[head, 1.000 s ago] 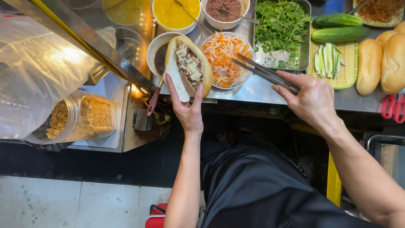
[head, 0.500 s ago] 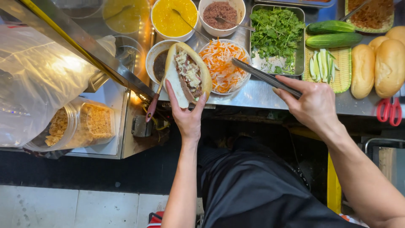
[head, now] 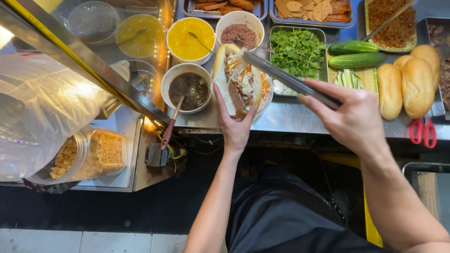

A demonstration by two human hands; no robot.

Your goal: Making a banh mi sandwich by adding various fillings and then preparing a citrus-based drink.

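Observation:
My left hand [head: 233, 122] holds a split bread roll [head: 236, 80] open in its palm, filled with meat and shredded carrot and white strips. My right hand [head: 349, 116] grips metal tongs [head: 286, 77] whose tips rest on the filling at the roll's top. The roll hovers over a bowl of shredded pickles [head: 266, 92], mostly hidden beneath it. Both hands sit above the steel counter [head: 300, 119].
A bowl of dark sauce [head: 186, 87] with a red-handled spoon, a yellow sauce bowl [head: 191, 39], a brown mince bowl [head: 239, 32], a tray of green herbs [head: 297, 51], cucumbers [head: 357, 54], bread loaves [head: 407, 85], red scissors [head: 423, 130]. A glass case [head: 84, 65] stands left.
The tongs moved from the pickle bowl onto the roll, laying shredded carrot and white strips on the meat. The roll has shifted right, over the pickle bowl.

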